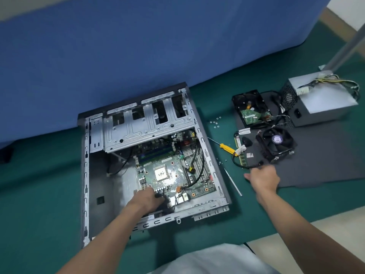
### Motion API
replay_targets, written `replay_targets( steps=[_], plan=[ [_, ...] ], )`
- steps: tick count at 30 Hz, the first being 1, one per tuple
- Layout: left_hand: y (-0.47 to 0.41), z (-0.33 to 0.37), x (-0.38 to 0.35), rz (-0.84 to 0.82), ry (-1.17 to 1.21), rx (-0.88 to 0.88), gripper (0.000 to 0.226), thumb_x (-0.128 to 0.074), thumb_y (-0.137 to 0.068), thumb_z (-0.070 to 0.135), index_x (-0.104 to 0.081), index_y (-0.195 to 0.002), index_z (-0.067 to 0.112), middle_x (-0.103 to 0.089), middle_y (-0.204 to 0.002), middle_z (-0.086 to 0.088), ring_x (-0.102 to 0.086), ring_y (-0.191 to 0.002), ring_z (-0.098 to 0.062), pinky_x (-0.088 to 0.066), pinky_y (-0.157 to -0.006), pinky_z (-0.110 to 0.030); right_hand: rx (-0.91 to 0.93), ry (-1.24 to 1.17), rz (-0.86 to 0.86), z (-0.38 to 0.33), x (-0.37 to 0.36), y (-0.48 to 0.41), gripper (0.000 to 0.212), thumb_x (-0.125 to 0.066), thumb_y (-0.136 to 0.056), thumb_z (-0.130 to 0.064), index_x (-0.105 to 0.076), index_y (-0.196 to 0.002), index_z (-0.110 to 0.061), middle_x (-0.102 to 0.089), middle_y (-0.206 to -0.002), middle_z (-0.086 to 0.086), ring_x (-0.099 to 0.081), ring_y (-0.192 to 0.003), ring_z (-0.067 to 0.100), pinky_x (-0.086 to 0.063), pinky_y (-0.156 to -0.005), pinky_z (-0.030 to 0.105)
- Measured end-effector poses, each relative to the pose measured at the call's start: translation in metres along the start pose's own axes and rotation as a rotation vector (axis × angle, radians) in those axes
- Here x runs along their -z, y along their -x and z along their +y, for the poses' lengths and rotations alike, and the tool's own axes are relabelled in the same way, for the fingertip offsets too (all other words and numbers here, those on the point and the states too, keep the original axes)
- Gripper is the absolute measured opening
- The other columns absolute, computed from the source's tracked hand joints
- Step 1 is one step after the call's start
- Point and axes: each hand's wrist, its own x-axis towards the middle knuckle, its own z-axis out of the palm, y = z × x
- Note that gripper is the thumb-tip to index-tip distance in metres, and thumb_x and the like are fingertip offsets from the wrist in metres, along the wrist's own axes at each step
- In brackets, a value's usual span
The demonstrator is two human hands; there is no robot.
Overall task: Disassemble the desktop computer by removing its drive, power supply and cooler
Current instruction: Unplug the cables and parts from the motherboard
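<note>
The open computer case (86, 175) lies flat on the green surface, its motherboard (171, 173) exposed with the bare CPU in the middle. My left hand (147, 198) is inside the case at the board's near edge, fingers curled around a black connector or cable. To the right, on a dark mat (320, 165), lie the hard drive (249, 109), the grey power supply (324, 99) and the black cooler (276, 145). My right hand (263, 177) grips a black cable (237, 162) at the mat's near edge, just below the cooler.
A yellow-handled screwdriver (227, 148) and a thin metal rod (233, 181) lie between case and mat. Several loose screws (215, 122) sit near the case's far right corner. A memory stick (241, 153) rests on the mat. A blue wall stands behind; a metal pole (345, 46) rises at right.
</note>
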Motion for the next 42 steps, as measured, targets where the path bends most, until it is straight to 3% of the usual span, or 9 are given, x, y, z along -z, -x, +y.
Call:
replay_targets(
  steps=[3, 6, 9, 12, 16, 20, 28, 35, 42],
  plan=[
    [0.001, 0.000, 0.000, 0.023, 0.015, 0.013, 0.033, -0.050, -0.099, 0.043, -0.046, -0.079, 0.017, -0.058, -0.085, -0.001, -0.058, -0.086, -0.019, -0.047, -0.076, -0.029, 0.223, 0.045, 0.085, -0.024, 0.002, 0.026, 0.030, -0.051, -0.087, -0.001, -0.047, -0.116, -0.002, -0.062, -0.107, 0.018, -0.060, -0.096, 0.033, -0.049, -0.083, 0.042],
    [0.003, 0.001, -0.001, 0.077, 0.041, 0.015, 0.034, -0.049, -0.098, 0.046, -0.045, -0.107, 0.014, -0.061, -0.108, -0.008, -0.060, -0.100, -0.025, -0.051, -0.090, -0.041, 0.852, 0.081, 0.035, -0.052, -0.008, 0.069, 0.022, -0.052, -0.088, -0.005, -0.055, -0.109, -0.008, -0.058, -0.100, 0.004, -0.057, -0.086, 0.018, -0.044, -0.081, 0.030],
    [0.003, 0.001, -0.002, 0.082, 0.045, -0.006, 0.040, -0.053, -0.097, 0.047, -0.047, -0.119, 0.014, -0.061, -0.115, -0.008, -0.059, -0.103, -0.025, -0.050, -0.093, -0.041, 1.203, 0.392, -0.477, -0.072, -0.035, 0.112, 0.022, -0.050, -0.094, -0.017, -0.059, -0.115, -0.019, -0.060, -0.111, -0.005, -0.057, -0.096, 0.006, -0.047, -0.087, 0.022],
    [0.003, -0.001, -0.002, 0.079, 0.052, -0.033, 0.039, -0.055, -0.095, 0.048, -0.056, -0.122, 0.019, -0.061, -0.124, -0.007, -0.058, -0.111, -0.025, -0.048, -0.096, -0.038, 1.261, 1.001, -0.964, -0.069, -0.071, 0.134, 0.024, -0.050, -0.097, -0.023, -0.059, -0.119, -0.022, -0.061, -0.121, 0.000, -0.058, -0.108, 0.016, -0.049, -0.098, 0.037],
    [0.003, -0.004, -0.004, 0.145, 0.093, -0.058, 0.040, -0.054, -0.094, 0.048, -0.056, -0.122, 0.020, -0.061, -0.125, -0.007, -0.057, -0.112, -0.025, -0.048, -0.094, -0.038, 1.247, 1.449, -1.076, -0.056, -0.092, 0.137, 0.022, -0.054, -0.096, -0.031, -0.061, -0.085, -0.013, -0.061, -0.088, 0.003, -0.061, -0.084, 0.020, -0.052, -0.089, 0.040],
    [0.002, -0.005, -0.005, 0.153, 0.113, -0.076, 0.038, -0.052, -0.096, 0.047, -0.057, -0.122, 0.019, -0.061, -0.127, -0.008, -0.056, -0.113, -0.026, -0.044, -0.089, -0.035, 1.384, 1.538, -0.995, -0.048, -0.095, 0.132, 0.040, -0.059, -0.094, -0.034, -0.044, -0.063, -0.013, -0.051, -0.070, 0.001, -0.055, -0.076, 0.022, -0.049, -0.086, 0.039],
    [0.003, -0.005, -0.004, 0.167, 0.167, -0.126, 0.037, -0.050, -0.097, 0.045, -0.060, -0.119, 0.017, -0.063, -0.123, -0.008, -0.057, -0.110, -0.026, -0.045, -0.090, -0.035, 1.307, 1.626, -0.902, -0.038, -0.101, 0.109, 0.047, -0.066, -0.085, -0.043, -0.040, -0.067, -0.009, -0.051, -0.076, 0.004, -0.053, -0.068, 0.019, -0.046, -0.064, 0.032],
    [0.016, -0.019, -0.003, 0.307, 0.194, -0.111, 0.036, -0.047, -0.097, 0.046, -0.058, -0.121, 0.023, -0.062, -0.122, -0.009, -0.055, -0.112, -0.028, -0.045, -0.087, -0.038, 1.588, 1.643, -0.931, -0.036, -0.115, 0.123, 0.032, -0.057, -0.095, -0.025, -0.048, -0.120, -0.008, -0.056, -0.096, 0.014, -0.055, -0.077, 0.026, -0.052, -0.073, 0.039],
    [0.049, -0.023, -0.009, 0.839, 0.283, -0.177, 0.019, -0.047, -0.099, 0.029, -0.061, -0.107, 0.019, -0.067, -0.101, 0.000, -0.061, -0.087, -0.021, -0.041, -0.069, -0.029, 1.649, 1.517, -0.933, -0.045, -0.103, 0.138, 0.011, -0.051, -0.094, -0.013, -0.055, -0.102, -0.006, -0.052, -0.082, 0.005, -0.057, -0.071, 0.023, -0.047, -0.061, 0.027]
  ],
)
